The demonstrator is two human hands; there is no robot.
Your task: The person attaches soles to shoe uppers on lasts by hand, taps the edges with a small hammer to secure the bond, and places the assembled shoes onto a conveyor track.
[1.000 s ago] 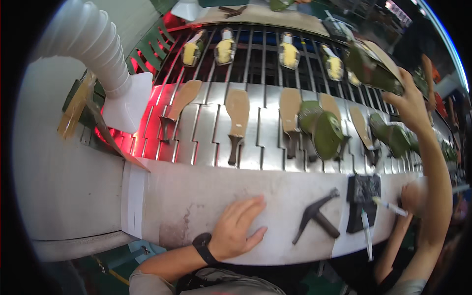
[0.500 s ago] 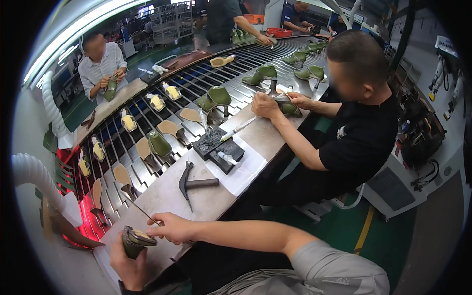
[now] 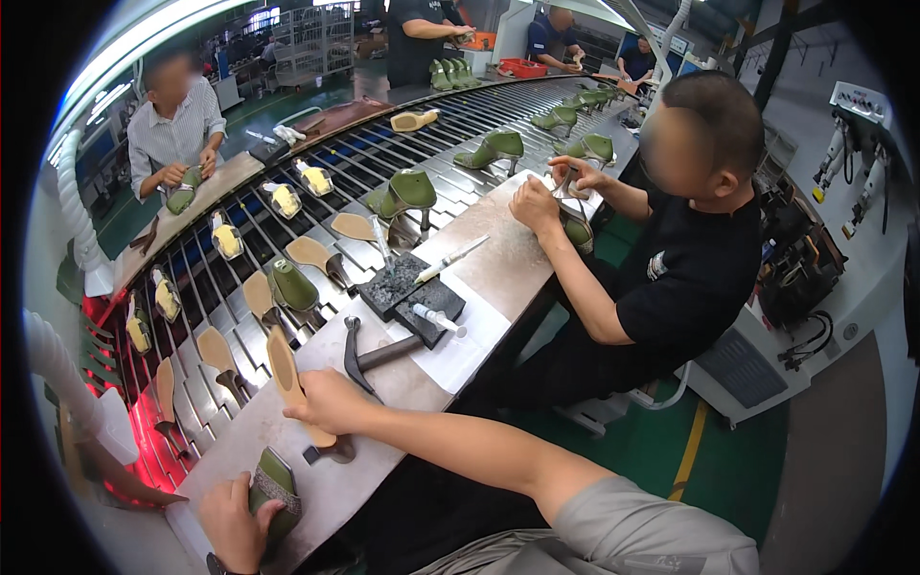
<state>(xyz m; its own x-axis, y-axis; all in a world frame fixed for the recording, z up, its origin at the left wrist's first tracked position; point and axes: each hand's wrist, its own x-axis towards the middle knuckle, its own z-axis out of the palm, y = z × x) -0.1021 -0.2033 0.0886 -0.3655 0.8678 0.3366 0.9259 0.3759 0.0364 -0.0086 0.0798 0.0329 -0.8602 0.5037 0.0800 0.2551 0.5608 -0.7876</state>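
I hold the shoe (image 3: 276, 471) in my left hand (image 3: 235, 517), green with a rough, greyish glittery band across it, tilted low over the near end of the bench (image 3: 251, 426). My right hand (image 3: 331, 402) grips the sole (image 3: 284, 369) round its middle: long, tan, its rounded toe end pointing away from me, its dark brown heel nearer me, just beside the shoe but apart from it.

Before me: green floor (image 3: 747, 465), yellow line (image 3: 688, 452), lower right; wire cage (image 3: 324, 40), upper left; pale strip (image 3: 153, 45), probably a lamp.
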